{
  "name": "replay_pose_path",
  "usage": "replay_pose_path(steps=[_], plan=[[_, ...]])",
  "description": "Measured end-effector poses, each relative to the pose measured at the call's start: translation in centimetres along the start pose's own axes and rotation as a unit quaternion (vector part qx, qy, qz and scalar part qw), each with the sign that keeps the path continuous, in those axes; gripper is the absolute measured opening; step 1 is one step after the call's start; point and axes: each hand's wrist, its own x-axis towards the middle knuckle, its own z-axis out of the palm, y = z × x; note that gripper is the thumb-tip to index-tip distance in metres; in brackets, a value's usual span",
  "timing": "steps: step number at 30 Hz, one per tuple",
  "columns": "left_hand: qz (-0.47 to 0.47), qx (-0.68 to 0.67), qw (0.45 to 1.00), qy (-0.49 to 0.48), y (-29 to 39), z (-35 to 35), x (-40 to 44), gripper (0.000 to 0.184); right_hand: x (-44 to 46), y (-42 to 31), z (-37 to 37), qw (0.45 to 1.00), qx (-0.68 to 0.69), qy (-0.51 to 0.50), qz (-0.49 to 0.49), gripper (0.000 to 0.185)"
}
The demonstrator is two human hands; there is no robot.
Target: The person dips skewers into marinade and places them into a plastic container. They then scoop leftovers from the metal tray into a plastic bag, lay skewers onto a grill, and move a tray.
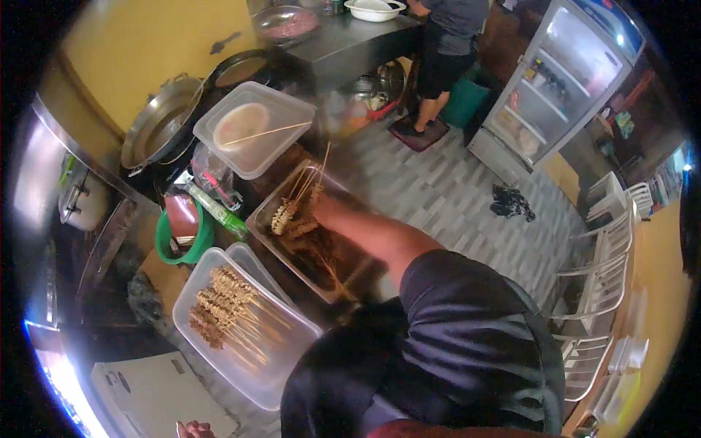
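Observation:
My right hand (326,209) reaches over a metal tray (264,232), its fingers closed around skewers (305,181) threaded with ruffled pale and brown pieces. More brown skewers (321,255) lie in that tray under and beside the hand. To the left, a clear plastic container (292,343) holds a row of skewers (234,303) with their sticks pointing lower right. My left hand (195,429) shows only partly at the bottom edge, away from both containers; its fingers look curled, and what they hold, if anything, is too small to make out.
A plastic lid or tub (281,146) with a stick on it stands behind the tray. Beside it are a green basket (202,248), a green packet (219,213) and a large pan (139,139). Another person (445,55) stands near a glass-door fridge (558,80); white chairs (602,285) line the right.

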Motion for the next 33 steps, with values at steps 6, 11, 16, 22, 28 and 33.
replay_pose_path(steps=[6, 11, 16, 22, 28, 33], plan=[[0.053, 0.059, 0.995, -0.061, 0.7, 0.2, 0.8, 0.026, -0.8, -1.9, -3.0, 0.894, 0.362, 0.116, 0.238, 0.029], [0.002, 0.069, 0.996, -0.061, 0.2, -1.3, -0.1, 0.03, 0.7, 1.1, -3.8, 0.981, 0.062, -0.182, 0.021, 0.025], [0.033, 0.076, 0.995, -0.047, -0.2, -2.1, -0.5, 0.03, -1.2, 2.0, -8.6, 0.974, 0.213, -0.074, -0.028, 0.02], [0.035, 0.031, 0.998, -0.033, -1.3, -3.0, -0.8, 0.027, -3.0, 2.6, -10.2, 0.993, 0.107, 0.011, -0.049, 0.013], [0.029, 0.004, 0.999, -0.024, -1.8, -5.3, -1.3, 0.028, -5.0, 2.2, -13.9, 0.996, -0.05, -0.059, -0.036, 0.016], [0.009, -0.016, 1.0, 0.012, -3.9, -7.7, -1.9, 0.029, -9.6, -1.2, -17.9, 0.882, 0.463, -0.076, 0.045, 0.011]])
